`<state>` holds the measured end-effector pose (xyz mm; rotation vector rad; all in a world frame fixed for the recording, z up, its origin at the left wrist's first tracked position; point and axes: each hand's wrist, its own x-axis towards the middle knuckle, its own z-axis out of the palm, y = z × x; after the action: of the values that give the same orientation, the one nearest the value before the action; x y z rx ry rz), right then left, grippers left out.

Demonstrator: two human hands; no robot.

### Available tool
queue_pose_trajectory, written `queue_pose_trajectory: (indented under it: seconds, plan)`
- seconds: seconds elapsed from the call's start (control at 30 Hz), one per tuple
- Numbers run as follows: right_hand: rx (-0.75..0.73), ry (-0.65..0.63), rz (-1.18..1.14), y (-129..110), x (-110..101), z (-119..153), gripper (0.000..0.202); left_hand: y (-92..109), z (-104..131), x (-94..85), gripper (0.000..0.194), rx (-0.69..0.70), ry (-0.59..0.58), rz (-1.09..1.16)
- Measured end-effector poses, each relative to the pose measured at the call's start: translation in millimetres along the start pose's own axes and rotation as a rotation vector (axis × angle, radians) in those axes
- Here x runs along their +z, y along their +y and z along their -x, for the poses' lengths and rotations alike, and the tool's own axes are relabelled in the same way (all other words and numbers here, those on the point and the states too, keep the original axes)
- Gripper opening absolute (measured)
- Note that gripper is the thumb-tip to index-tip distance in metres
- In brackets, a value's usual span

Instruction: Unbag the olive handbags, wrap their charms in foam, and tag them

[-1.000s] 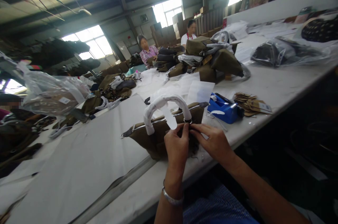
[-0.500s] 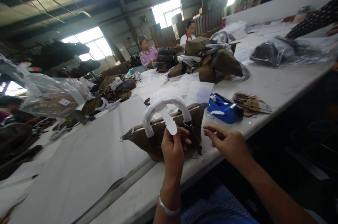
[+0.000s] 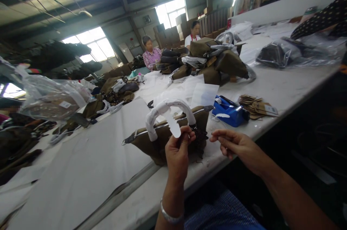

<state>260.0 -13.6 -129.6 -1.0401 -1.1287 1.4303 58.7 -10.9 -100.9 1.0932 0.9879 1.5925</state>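
An olive handbag (image 3: 151,147) stands on the white table, its two-ended handle (image 3: 158,112) wrapped in white paper. In front of the bag, my left hand (image 3: 177,152) is closed in a pinch near the base of the handle; what lies between its fingertips is too small to name. A dark tassel-like charm (image 3: 200,139) hangs on the bag's right side, beside those fingers. To the right of the charm, my right hand (image 3: 235,143) hovers over the table edge with thumb and fingers close together; anything between them cannot be made out.
A blue tape dispenser (image 3: 230,112) and a stack of brown tags (image 3: 256,106) lie right of the bag. Behind are piled olive bags (image 3: 230,63) and a plastic-wrapped item (image 3: 273,54). Clear plastic bags (image 3: 59,96) lie left. Other people are around the table.
My left fingers have drawn together into a tighter pinch. My right hand has shifted slightly right and lower. The charm has swung or spread a little. At the right, a person's dotted sleeve has moved.
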Motion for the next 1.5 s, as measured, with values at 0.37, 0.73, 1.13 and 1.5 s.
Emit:
queue_pose_trajectory:
  seconds: [0.37,0.73,1.13,1.5]
  plan:
    - [-0.147,0.260,-0.158,0,1,3,0.036,-3,-5,-4.9,0.020,0.082,0.008,-0.185]
    - [-0.158,0.260,-0.342,10,23,-9,0.022,9,-3,5.0,0.014,0.253,-0.263,-0.436]
    - [-0.196,0.247,-0.179,25,31,-18,0.028,6,-2,9.7,0.018,0.130,-0.209,-0.441]
    - [-0.300,0.296,0.143,20,31,-14,0.015,2,-2,4.8,0.023,0.178,-0.241,-0.501]
